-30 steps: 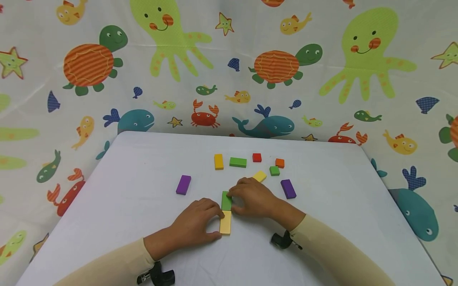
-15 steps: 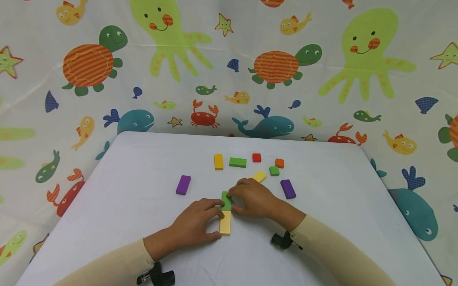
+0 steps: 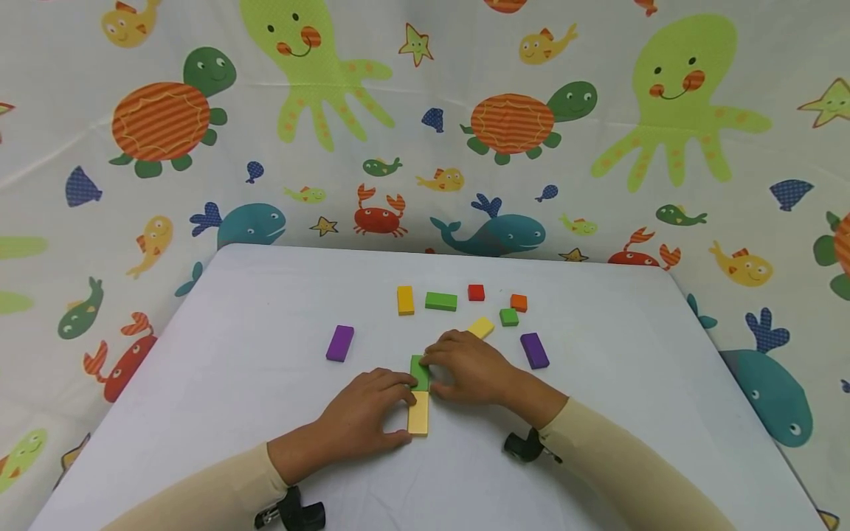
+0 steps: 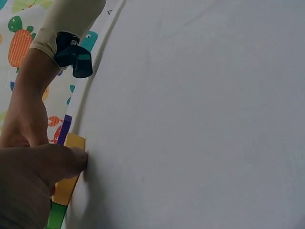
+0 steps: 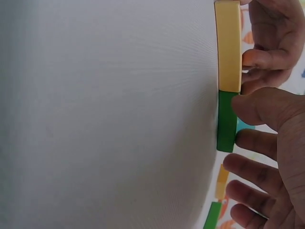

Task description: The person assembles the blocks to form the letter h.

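In the head view, a pale yellow block [image 3: 418, 422] and a green block [image 3: 419, 369] lie end to end in a line on the white table. My left hand [image 3: 364, 410] pinches the yellow block, its thumb at the near end and a finger on the upper part. Another left fingertip reaches the green block's left edge. From the other side my right hand [image 3: 473, 369] holds the green block between thumb and forefinger. The right wrist view shows the yellow block [image 5: 228, 47] meeting the green one [image 5: 227, 121], with the right hand's other fingers [image 5: 255, 174] spread off it.
Beyond the hands lie a yellow block [image 3: 406, 300], a green block [image 3: 441, 301], a red cube [image 3: 476, 293], an orange cube [image 3: 519, 303] and a green cube [image 3: 509, 317]. Purple blocks [image 3: 340, 344] flank them. Another pale yellow block [image 3: 482, 327] is partly behind the right hand.
One left fingertip has stretched forward onto the green block's left edge. The right hand and the blocks have stayed almost still.
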The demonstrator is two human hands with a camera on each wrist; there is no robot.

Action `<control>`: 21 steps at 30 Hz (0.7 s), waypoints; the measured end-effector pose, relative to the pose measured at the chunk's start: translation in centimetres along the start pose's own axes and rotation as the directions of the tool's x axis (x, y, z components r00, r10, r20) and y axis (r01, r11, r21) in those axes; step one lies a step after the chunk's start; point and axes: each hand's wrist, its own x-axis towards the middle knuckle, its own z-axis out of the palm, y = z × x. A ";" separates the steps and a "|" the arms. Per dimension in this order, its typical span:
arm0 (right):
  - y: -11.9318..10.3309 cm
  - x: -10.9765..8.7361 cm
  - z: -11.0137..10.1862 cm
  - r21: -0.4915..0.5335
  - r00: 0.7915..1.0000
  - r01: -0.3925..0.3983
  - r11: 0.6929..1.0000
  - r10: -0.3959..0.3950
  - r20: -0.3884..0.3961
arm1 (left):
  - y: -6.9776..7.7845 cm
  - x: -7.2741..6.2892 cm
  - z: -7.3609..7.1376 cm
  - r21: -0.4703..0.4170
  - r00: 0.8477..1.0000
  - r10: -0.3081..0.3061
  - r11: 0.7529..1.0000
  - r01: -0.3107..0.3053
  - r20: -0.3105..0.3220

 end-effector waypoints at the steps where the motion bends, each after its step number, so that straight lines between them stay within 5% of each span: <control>1: 0.0 -0.1 -0.1 -0.006 1.000 -0.008 1.000 0.008 -0.003 | 0.0 0.0 0.0 0.001 1.000 0.000 1.000 0.000 -0.003; 11: 1.2 -0.7 -1.0 -0.057 0.974 -0.195 0.979 0.186 -0.130 | 0.2 0.0 0.1 0.017 1.000 0.003 1.000 -0.003 -0.023; 21: 2.8 -1.3 -1.3 -0.052 0.945 -0.284 0.957 0.271 -0.181 | 0.2 0.0 0.1 0.010 1.000 0.013 1.000 -0.013 -0.023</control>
